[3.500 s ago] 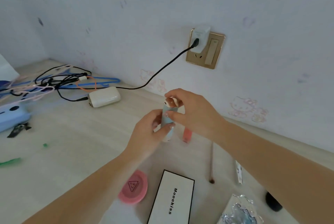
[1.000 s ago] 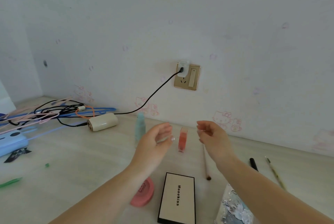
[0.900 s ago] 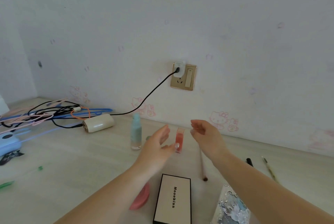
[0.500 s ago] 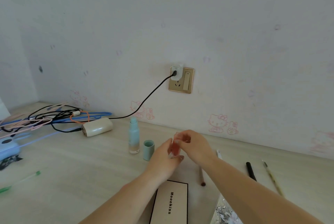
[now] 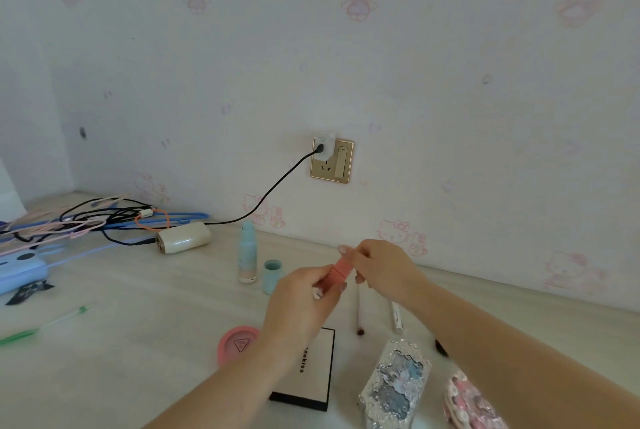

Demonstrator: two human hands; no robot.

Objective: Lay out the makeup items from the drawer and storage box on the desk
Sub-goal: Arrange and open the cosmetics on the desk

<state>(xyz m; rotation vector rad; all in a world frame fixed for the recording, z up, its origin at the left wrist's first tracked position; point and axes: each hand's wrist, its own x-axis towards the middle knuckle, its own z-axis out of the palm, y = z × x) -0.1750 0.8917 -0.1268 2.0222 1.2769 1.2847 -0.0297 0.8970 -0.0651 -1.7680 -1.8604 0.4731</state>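
Coral-pink lip tube is being pinched at both ends above the desk, left hand and right hand both clamping it, and a jerky pull risks toppling the uncapped blue bottle standing at ten o'clock.

Your left hand and right hand both grip a small coral lip tube, tilted, held above the tabletop. Just left of your hands: a pale blue bottle upright, uncapped, with its blue cap standing beside it. Below your left wrist: a round pink compact and a white black-edged box, partly covered by your arm. Silver ornate case near the bottom edge. A thin brush lies under your hands. Cable tangle and a cream charger far left; gold wall socket on the wall.
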